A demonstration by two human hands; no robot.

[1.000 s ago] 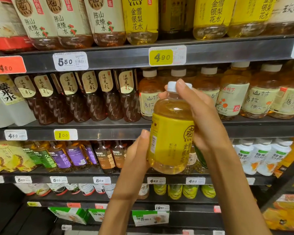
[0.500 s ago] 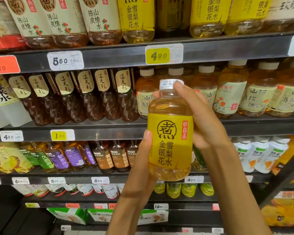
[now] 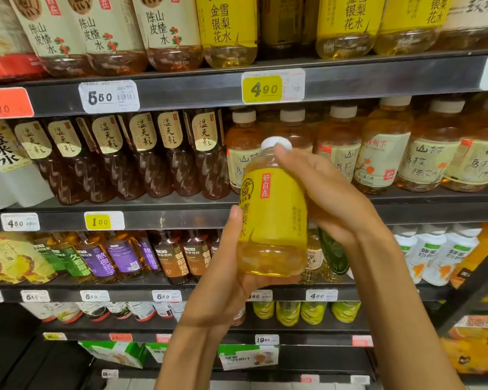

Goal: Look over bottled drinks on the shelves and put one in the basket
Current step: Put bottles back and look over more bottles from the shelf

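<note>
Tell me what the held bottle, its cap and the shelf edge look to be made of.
Yellow-labelled bottle: probably clear glossy plastic; pale liquid shows through at shoulder and base, with highlights. Its label looks like a printed matte film sleeve. White cap: seemingly opaque plastic. Shelf edge: likely dark grey painted or brushed metal, showing a dull sheen; uncertain.

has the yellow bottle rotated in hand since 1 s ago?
Yes. The yellow bottle has turned: its label front faced the camera midway and now swings left, toward the left hand.
</note>
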